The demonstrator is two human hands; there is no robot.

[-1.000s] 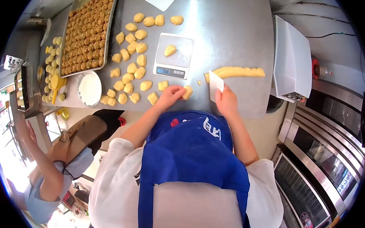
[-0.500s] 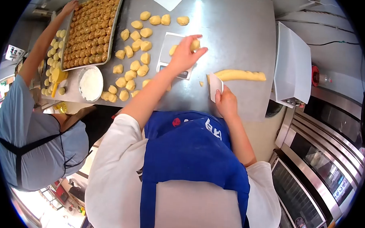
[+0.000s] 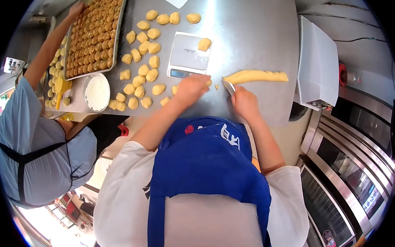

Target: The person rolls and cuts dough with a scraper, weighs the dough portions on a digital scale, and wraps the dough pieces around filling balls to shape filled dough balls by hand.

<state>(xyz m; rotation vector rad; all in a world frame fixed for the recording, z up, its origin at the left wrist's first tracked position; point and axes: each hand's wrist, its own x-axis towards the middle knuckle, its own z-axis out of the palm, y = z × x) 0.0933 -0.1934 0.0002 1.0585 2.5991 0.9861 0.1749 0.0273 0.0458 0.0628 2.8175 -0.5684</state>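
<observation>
My left hand (image 3: 192, 89) is closed just below the digital scale (image 3: 189, 58), with a bit of yellow dough showing at its fingertips. One dough piece (image 3: 204, 44) rests on the right side of the scale's plate, and the display is lit. My right hand (image 3: 246, 102) grips a white dough scraper (image 3: 228, 86), held on edge at the left end of a long dough roll (image 3: 260, 77). Between the hands, a tiny dough scrap (image 3: 216, 86) lies on the steel table (image 3: 252, 42).
Several dough lumps (image 3: 143, 70) spread left of the scale. Farther left are a bowl of white powder (image 3: 97, 92) and a tray of brown balls (image 3: 115, 55), which a co-worker's hand (image 3: 77, 8) touches. A white box (image 3: 318, 62) borders the table's right side.
My left hand has come down off the scale towards me, and one of the two dough pieces has left the plate. The scraper has turned more edge-on beside the roll's end.
</observation>
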